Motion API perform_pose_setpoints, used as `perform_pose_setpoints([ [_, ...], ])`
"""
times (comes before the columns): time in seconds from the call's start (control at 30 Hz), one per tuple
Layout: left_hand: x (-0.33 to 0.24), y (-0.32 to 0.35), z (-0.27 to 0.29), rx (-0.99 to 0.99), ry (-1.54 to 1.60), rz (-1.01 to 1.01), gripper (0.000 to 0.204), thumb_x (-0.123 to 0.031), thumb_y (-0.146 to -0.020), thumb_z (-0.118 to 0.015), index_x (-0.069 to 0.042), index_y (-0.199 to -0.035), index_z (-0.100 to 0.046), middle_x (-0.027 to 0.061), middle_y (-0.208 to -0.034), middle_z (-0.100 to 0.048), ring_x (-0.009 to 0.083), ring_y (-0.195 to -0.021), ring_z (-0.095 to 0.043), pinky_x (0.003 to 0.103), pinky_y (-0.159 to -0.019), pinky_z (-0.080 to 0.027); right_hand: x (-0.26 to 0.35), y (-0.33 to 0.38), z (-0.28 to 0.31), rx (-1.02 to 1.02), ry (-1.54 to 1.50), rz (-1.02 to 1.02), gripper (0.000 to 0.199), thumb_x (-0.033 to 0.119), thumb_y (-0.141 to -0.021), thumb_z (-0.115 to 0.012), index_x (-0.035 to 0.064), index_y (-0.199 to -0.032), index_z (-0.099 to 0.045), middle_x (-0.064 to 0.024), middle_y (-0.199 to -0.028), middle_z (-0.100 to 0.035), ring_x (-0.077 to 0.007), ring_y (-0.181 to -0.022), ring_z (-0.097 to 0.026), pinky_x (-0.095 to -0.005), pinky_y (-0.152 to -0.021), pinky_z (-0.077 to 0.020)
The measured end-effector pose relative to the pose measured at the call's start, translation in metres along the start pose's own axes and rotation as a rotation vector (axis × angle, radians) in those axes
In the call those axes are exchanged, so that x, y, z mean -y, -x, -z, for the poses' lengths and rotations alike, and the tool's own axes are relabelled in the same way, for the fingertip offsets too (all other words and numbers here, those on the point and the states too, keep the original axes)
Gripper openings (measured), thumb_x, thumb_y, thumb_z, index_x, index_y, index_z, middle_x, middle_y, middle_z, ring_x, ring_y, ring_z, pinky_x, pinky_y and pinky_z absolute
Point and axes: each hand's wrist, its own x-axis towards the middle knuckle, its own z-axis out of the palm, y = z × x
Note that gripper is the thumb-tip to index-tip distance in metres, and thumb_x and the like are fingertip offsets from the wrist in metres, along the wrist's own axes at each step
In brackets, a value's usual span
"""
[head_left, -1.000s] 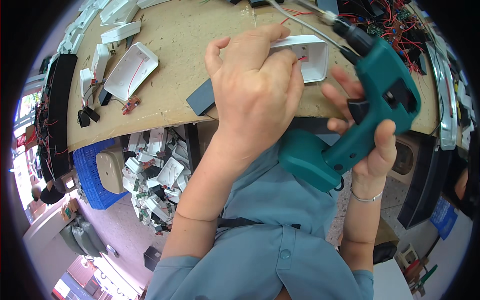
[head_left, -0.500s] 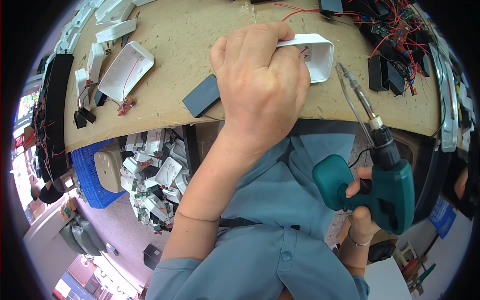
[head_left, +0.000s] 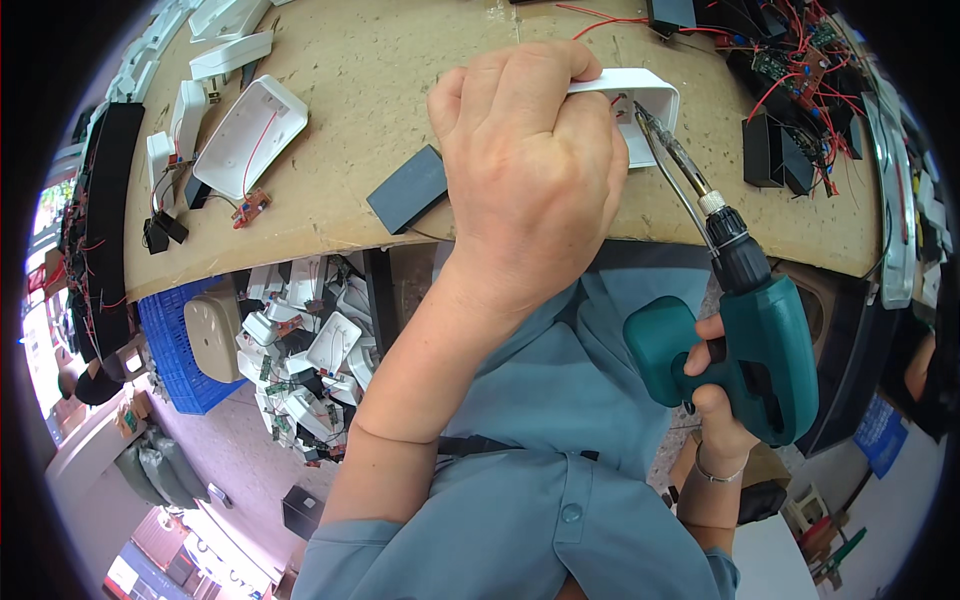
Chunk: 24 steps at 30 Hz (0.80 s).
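My left hand [head_left: 535, 170] is closed on a white plastic housing [head_left: 650, 95], tilted so its open side faces right. A bit of red wire and small metal parts show inside it; the rest is hidden behind my fingers. In my right hand [head_left: 715, 400] is a green pistol-grip soldering gun [head_left: 770, 350], its fingers around the handle. The hot tip and the thin metal solder feed tube reach into the housing's opening, close to the metal parts. Whether the tip touches them I cannot tell. Beside my left wrist lies a dark grey rectangular block [head_left: 408, 190].
Another white housing [head_left: 250, 135] with a red wire and a small circuit board [head_left: 251, 208] lies on the left of the table [head_left: 340, 110]. Black boxes and tangled red-wired boards [head_left: 790, 80] crowd the right. Below the table are a heap of white housings [head_left: 315, 360] and a blue crate [head_left: 180, 350].
The soldering gun has moved left and slightly up, bringing its tip from beside the housing into its opening. My left hand and the housing have shifted slightly right.
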Motion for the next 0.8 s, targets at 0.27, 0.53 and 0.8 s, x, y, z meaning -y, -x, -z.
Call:
perform_pose_setpoints([
  [0.27, -0.003, -0.007, 0.014, 0.014, -0.086, -0.055, 0.009, -0.002, -0.055, -0.06, -0.002, -0.061, -0.053, 0.0044, -0.085, -0.053, 0.0199, -0.079, -0.049, 0.034, -0.069, -0.032, 0.006, -0.005, -0.005, -0.007, -0.018, -0.053, 0.053, 0.031, -0.07, -0.072, -0.0069, -0.1, -0.05, -0.0099, -0.088, -0.054, -0.0117, -0.065, -0.052, -0.0232, -0.058, -0.0416],
  [0.53, -0.005, -0.01, 0.02, 0.064, -0.163, -0.097, 0.008, -0.003, -0.055, -0.059, -0.002, -0.06, -0.052, 0.0043, -0.085, -0.053, 0.0196, -0.079, -0.05, 0.034, -0.069, -0.031, 0.006, -0.003, -0.003, -0.001, -0.009, -0.067, 0.053, 0.027, -0.07, -0.072, -0.0062, -0.103, -0.048, -0.0095, -0.086, -0.054, -0.0123, -0.066, -0.052, -0.0234, -0.059, -0.0423],
  [0.8, 0.002, -0.001, 0.003, 0.107, -0.022, 0.02, 0.006, -0.003, -0.06, -0.063, -0.004, -0.066, -0.06, 0.0058, -0.084, -0.058, 0.0206, -0.073, -0.053, 0.032, -0.068, -0.037, 0.013, -0.001, 0.003, -0.029, 0.067, -0.071, 0.045, 0.022, -0.066, -0.075, 0.0001, -0.101, -0.056, -0.0046, -0.086, -0.059, -0.0114, -0.072, -0.056, -0.0234, -0.065, -0.0458],
])
